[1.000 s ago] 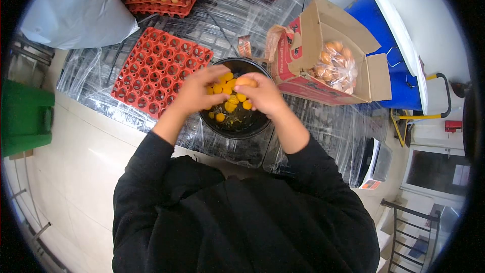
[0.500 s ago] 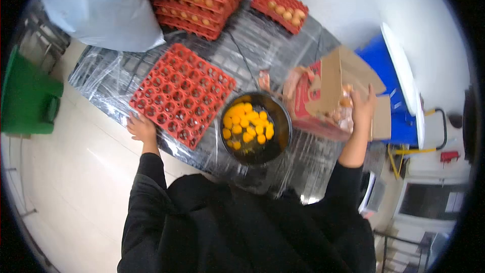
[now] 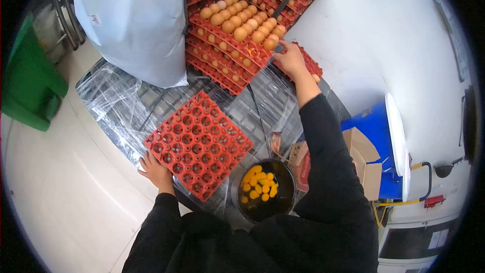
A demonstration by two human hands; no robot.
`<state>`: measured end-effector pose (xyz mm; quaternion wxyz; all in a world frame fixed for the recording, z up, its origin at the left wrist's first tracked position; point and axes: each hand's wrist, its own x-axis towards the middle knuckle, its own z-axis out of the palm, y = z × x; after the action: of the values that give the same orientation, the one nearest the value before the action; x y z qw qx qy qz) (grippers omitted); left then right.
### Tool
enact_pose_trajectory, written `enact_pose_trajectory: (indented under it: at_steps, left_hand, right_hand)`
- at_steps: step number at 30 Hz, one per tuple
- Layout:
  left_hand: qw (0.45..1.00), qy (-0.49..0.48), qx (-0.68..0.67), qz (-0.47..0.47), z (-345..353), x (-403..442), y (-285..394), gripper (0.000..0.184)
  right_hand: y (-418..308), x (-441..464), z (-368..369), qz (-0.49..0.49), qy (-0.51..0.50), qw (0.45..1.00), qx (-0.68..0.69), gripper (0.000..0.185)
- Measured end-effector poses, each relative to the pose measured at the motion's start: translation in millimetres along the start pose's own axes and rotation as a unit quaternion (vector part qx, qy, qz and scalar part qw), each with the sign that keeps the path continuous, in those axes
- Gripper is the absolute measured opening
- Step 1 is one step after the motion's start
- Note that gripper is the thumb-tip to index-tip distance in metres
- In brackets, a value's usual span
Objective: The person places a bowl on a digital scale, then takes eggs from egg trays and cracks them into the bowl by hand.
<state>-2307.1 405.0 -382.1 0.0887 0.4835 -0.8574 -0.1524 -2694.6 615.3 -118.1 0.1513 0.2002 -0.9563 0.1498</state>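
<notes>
My left hand (image 3: 155, 172) rests with spread fingers at the lower left edge of an empty red egg tray (image 3: 198, 144). Up and to the right, my right hand (image 3: 292, 58) is at the right corner of the top tray in a stack of red trays (image 3: 222, 53) filled with brown eggs (image 3: 241, 20). Its fingertips are partly hidden by that corner, so its grip is unclear. A black bucket (image 3: 288, 199) near my body holds several cracked eggs with yellow yolks (image 3: 260, 184).
A large pale bag (image 3: 134, 20) stands left of the stack. Behind my right arm are a small red tray (image 3: 308, 60), a cardboard box (image 3: 361, 151) and a blue barrel (image 3: 376, 121). A green bin (image 3: 30, 81) stands on the floor at the left.
The egg shell has left my hands. My right hand has gone from the bucket to the cardboard box, then up to the egg stack. My left hand has moved from the bucket to the empty tray.
</notes>
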Motion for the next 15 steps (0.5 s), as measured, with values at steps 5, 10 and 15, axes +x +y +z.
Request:
enact_pose_trajectory:
  at_steps: [5,10,15]
  left_hand:
    - [0.999,-0.038,0.003,-0.02,-3,4,2,0.052]
    - [0.999,-0.048,-0.006,-0.025,-2,4,1,0.055]
    - [0.999,-0.03,-0.014,-0.002,-9,3,3,0.057]
  right_hand:
    - [-10,37,40,0.033,-0.028,0.995,0.086,0.037]
    - [4,47,50,0.069,0.057,0.99,0.106,0.029]
    - [-21,-72,-17,0.248,-0.006,0.635,0.732,0.034]
